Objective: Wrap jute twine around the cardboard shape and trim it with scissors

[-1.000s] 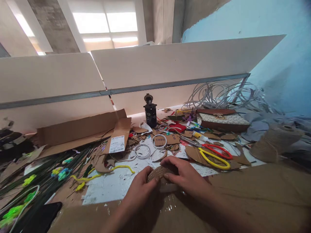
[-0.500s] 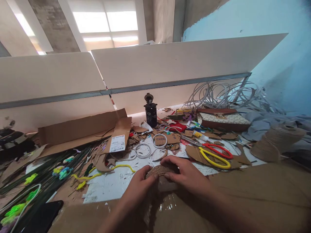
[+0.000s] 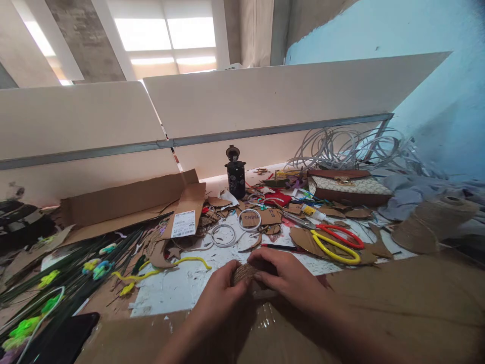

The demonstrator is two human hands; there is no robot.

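Between both hands is a brown piece wrapped in twine [image 3: 244, 273], its upper face showing close rows of cord. My left hand [image 3: 223, 285] grips its left side, thumb on the near face. My right hand [image 3: 278, 273] is closed on the right side, its fingers bent over the top and the thumb close to the left one. The lower part of the piece is hidden by the hands. Beneath them lies a brown cardboard sheet [image 3: 379, 303] with shiny tape. A dark pen-like stick [image 3: 280, 247] lies just beyond my right hand.
Yellow-handled scissors [image 3: 335, 250] and red-handled scissors [image 3: 343, 235] lie right of centre. A twine spool [image 3: 435, 222] and a handbag [image 3: 348, 187] stand farther right. White rings [image 3: 223, 236], cardboard scraps and a black bottle [image 3: 236, 177] are ahead. A phone [image 3: 68, 336] lies at left.
My right hand has shifted slightly left and lower, closer to the left hand. Less of the twine-wrapped piece shows, and more of the dark stick behind it is visible.
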